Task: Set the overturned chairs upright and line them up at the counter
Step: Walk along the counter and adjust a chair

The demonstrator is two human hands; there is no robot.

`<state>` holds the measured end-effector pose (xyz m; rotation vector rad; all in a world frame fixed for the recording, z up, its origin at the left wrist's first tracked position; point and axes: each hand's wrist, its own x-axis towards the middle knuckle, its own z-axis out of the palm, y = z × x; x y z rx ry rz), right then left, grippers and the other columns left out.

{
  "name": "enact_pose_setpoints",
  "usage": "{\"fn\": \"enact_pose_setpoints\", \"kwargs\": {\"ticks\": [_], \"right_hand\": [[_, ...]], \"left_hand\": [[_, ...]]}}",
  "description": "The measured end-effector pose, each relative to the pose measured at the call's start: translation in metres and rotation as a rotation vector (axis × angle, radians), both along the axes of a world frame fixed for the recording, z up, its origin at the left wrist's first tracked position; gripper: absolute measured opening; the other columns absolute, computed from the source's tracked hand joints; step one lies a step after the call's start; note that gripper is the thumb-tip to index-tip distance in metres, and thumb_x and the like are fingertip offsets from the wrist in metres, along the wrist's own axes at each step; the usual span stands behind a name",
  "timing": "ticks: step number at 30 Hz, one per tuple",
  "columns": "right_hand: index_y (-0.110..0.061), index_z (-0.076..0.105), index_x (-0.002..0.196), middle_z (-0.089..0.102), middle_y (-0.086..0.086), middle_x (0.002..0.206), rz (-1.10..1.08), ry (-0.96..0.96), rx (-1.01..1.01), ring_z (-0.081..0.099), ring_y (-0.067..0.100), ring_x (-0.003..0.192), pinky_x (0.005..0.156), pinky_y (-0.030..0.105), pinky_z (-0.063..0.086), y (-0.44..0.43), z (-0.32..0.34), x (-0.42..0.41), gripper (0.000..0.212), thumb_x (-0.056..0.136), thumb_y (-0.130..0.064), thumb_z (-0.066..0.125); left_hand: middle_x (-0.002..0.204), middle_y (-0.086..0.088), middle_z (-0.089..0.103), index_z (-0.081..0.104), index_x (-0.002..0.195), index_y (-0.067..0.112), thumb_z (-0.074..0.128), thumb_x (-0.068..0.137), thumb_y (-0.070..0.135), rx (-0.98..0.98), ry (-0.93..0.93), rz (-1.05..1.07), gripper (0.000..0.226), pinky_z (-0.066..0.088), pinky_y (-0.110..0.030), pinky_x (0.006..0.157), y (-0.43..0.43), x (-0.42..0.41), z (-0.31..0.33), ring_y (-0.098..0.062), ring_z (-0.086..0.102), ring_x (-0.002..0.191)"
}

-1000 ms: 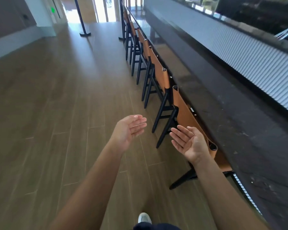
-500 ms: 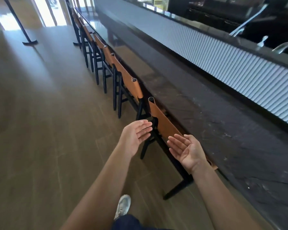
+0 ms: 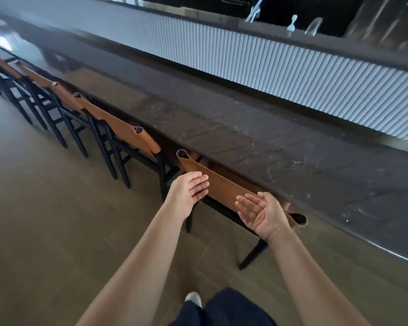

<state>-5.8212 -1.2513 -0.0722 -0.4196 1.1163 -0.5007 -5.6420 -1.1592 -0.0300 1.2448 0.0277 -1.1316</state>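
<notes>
Alongside the long dark stone desk (image 3: 245,142), a person stands behind the nearest black-framed chair with a tan leather back (image 3: 222,184). The chair is upright and tucked close to the desk's edge, at the near end of a row of matching chairs (image 3: 127,135).

Both hands are empty. The left hand (image 3: 189,194) is flat, fingers straight, in front of the left part of the leather back. The right hand (image 3: 262,212) is spread with its palm turned up and inward, near the back's right post. Whether either hand touches the leather cannot be told from this angle.

No overturned chair shows on the wood-plank floor (image 3: 45,220) within view, so the work appears to have reached the lining-up stage, with this end chair the one in hand. Whether it sits true to the row is hard to judge through the wide lens.

The next move likely calls for gripping the backrest near both posts. The chair could then be nudged until its back runs level with its neighbours, all legs kept on the floor so it does not tip.
</notes>
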Motion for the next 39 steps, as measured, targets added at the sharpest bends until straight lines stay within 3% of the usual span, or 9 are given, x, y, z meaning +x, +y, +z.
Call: {"fn": "enact_pose_setpoints", "kwargs": {"ticks": [8, 14, 17, 20, 23, 25, 27, 33, 39], "right_hand": [[-0.008, 0.045, 0.120, 0.066, 0.021, 0.103, -0.213, 0.072, 0.145, 0.068, 0.031, 0.091, 0.075, 0.041, 0.051, -0.021, -0.014, 0.001, 0.030, 0.099, -0.028, 0.049], [-0.006, 0.043, 0.125, 0.056, 0.027, 0.120, -0.379, 0.058, 0.209, 0.061, 0.037, 0.093, 0.080, 0.044, 0.050, -0.050, -0.026, 0.011, 0.031, 0.100, -0.024, 0.048], [0.000, 0.047, 0.116, 0.057, 0.028, 0.119, -0.491, 0.056, 0.251, 0.061, 0.041, 0.098, 0.075, 0.048, 0.051, -0.053, -0.037, 0.014, 0.020, 0.102, -0.014, 0.045], [0.000, 0.045, 0.114, 0.055, 0.022, 0.106, -0.615, 0.085, 0.237, 0.060, 0.039, 0.079, 0.069, 0.051, 0.054, -0.059, -0.044, 0.013, 0.016, 0.099, 0.003, 0.042], [0.002, 0.045, 0.108, 0.051, 0.023, 0.116, -0.652, 0.111, 0.215, 0.061, 0.045, 0.098, 0.084, 0.054, 0.054, -0.054, -0.048, 0.013, 0.017, 0.095, 0.013, 0.039], [0.004, 0.045, 0.108, 0.050, 0.027, 0.125, -0.644, 0.129, 0.193, 0.060, 0.048, 0.105, 0.071, 0.049, 0.055, -0.047, -0.048, 0.012, 0.018, 0.094, 0.014, 0.041], [0.003, 0.045, 0.108, 0.050, 0.028, 0.128, -0.666, 0.128, 0.175, 0.060, 0.050, 0.107, 0.065, 0.046, 0.054, -0.044, -0.047, 0.012, 0.019, 0.094, 0.015, 0.041], [0.001, 0.045, 0.111, 0.050, 0.026, 0.129, -0.736, 0.134, 0.165, 0.059, 0.048, 0.109, 0.072, 0.047, 0.055, -0.044, -0.046, 0.014, 0.023, 0.093, 0.016, 0.041], [0.006, 0.044, 0.130, 0.049, 0.026, 0.132, -0.793, 0.045, 0.206, 0.058, 0.046, 0.111, 0.073, 0.050, 0.053, -0.062, -0.050, 0.023, 0.036, 0.095, 0.013, 0.042]], "left_hand": [[0.132, -0.018, 0.054, 0.051, 0.116, 0.008, 0.057, 0.095, 0.016, 0.157, 0.055, -0.118, 0.023, 0.053, -0.040, 0.088, -0.057, 0.017, -0.030, -0.029, 0.059, 0.112], [0.148, -0.021, 0.038, 0.037, 0.145, 0.013, 0.061, 0.093, 0.017, 0.256, 0.074, -0.176, 0.057, 0.053, -0.043, 0.086, -0.098, 0.030, -0.052, -0.036, 0.052, 0.123], [0.143, -0.022, 0.044, 0.036, 0.145, 0.011, 0.058, 0.095, 0.016, 0.277, 0.098, -0.197, 0.055, 0.053, -0.044, 0.084, -0.111, 0.036, -0.062, -0.037, 0.058, 0.113], [0.134, -0.027, 0.047, 0.036, 0.142, 0.005, 0.050, 0.098, 0.007, 0.305, 0.117, -0.194, 0.047, 0.053, -0.047, 0.078, -0.125, 0.035, -0.068, -0.039, 0.059, 0.102], [0.130, -0.027, 0.047, 0.030, 0.144, 0.006, 0.044, 0.095, -0.008, 0.343, 0.067, -0.144, 0.053, 0.055, -0.045, 0.068, -0.132, 0.029, -0.074, -0.037, 0.058, 0.100], [0.124, -0.024, 0.049, 0.026, 0.147, 0.008, 0.043, 0.093, -0.011, 0.350, 0.041, -0.131, 0.059, 0.055, -0.043, 0.063, -0.131, 0.027, -0.079, -0.034, 0.060, 0.091], [0.119, -0.022, 0.048, 0.023, 0.149, 0.009, 0.041, 0.092, -0.012, 0.338, 0.044, -0.128, 0.063, 0.056, -0.044, 0.066, -0.129, 0.026, -0.083, -0.032, 0.059, 0.087], [0.130, -0.025, 0.046, 0.021, 0.150, 0.008, 0.038, 0.091, -0.017, 0.278, 0.070, -0.150, 0.066, 0.055, -0.047, 0.071, -0.130, 0.030, -0.085, -0.034, 0.060, 0.096], [0.103, -0.016, 0.047, 0.031, 0.145, 0.004, 0.041, 0.090, -0.019, 0.287, 0.065, -0.135, 0.061, 0.056, -0.049, 0.076, -0.153, 0.041, -0.088, -0.034, 0.057, 0.089]]}}
